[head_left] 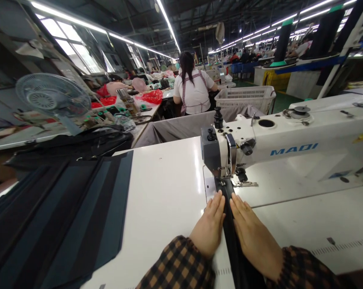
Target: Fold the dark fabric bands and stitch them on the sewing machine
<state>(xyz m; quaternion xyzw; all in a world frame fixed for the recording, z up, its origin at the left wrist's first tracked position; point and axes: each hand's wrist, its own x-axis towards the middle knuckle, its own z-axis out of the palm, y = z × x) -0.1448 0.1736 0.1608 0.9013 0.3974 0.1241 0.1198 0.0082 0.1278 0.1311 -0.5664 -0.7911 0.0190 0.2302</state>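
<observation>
Palms flat, nothing gripped: left hand (208, 229) at nine o'clock, right hand (255, 237) at three, flanking the black strip (230, 224) running toward twelve under the sewing machine (289, 140) needle, seemingly mid-seam, which calls for steady, straight feeding.

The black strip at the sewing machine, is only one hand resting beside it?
No, the left hand and the right hand both lie flat against the black strip, one on each side.

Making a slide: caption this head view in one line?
A black strip lies between the left hand and right hand, leading under the white sewing machine.
</observation>
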